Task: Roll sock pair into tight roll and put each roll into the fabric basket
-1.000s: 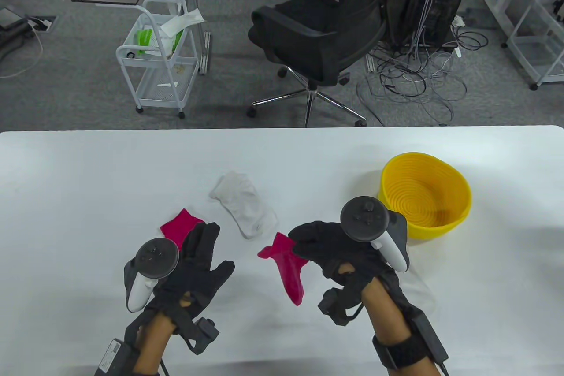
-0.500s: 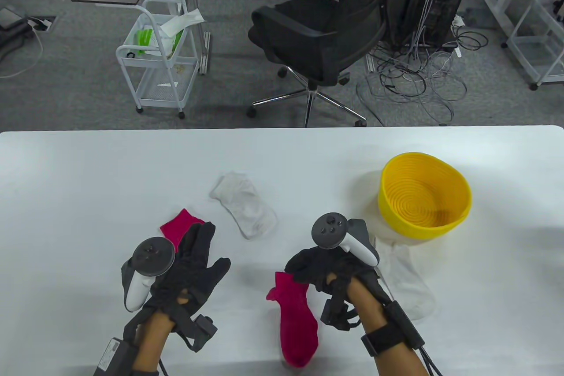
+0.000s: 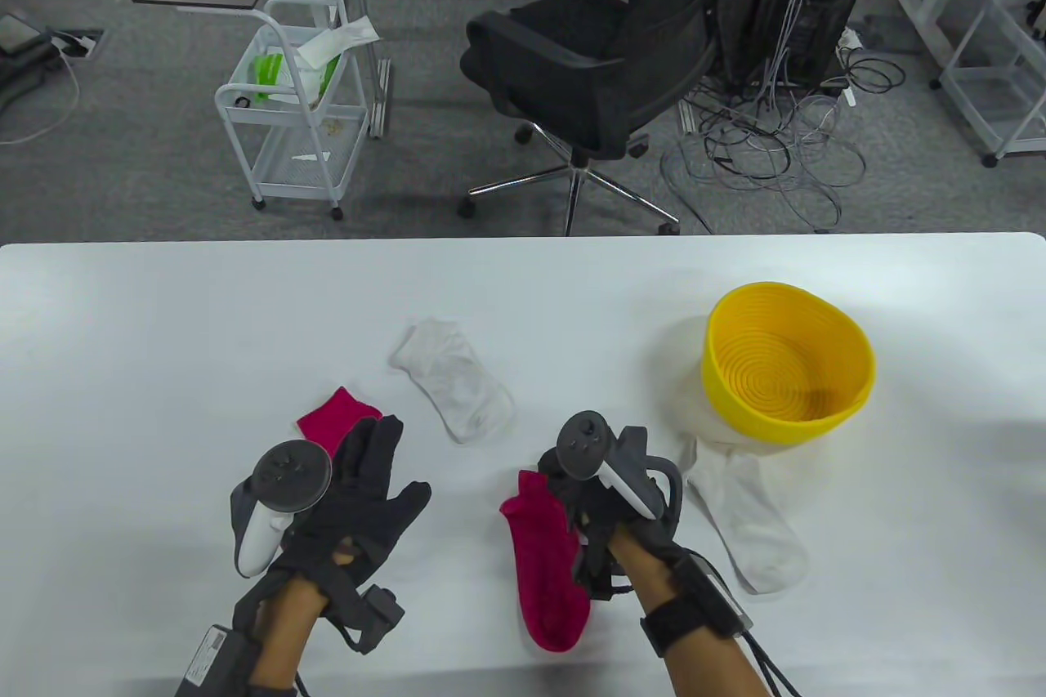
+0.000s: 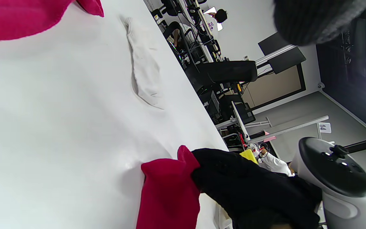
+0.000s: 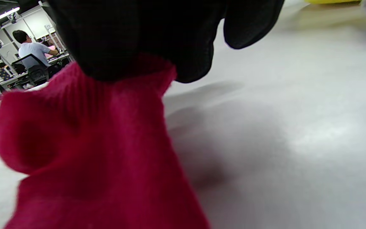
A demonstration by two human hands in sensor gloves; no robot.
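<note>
Counts: 2 pink socks, one (image 3: 546, 566) near the front table edge, the other (image 3: 331, 417) partly under a glove. 2 white socks, one (image 3: 453, 380) mid-table, one (image 3: 748, 517) just in front of the basket. 1 yellow basket (image 3: 786, 419). 2 gloved hands, left (image 3: 355, 497) and right (image 3: 601, 509), 1 tracker on each. 1 white table (image 3: 163, 337). Behind it: 1 black office chair (image 3: 596, 68), 1 white wire cart (image 3: 290, 109).

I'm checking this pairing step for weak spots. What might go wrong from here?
The right hand pinches only the cuff of one pink sock, whose toe lies near the table edge; it may slip or slide off. The other pink sock, under the left hand, lies apart, so the pair may roll misaligned.
</note>
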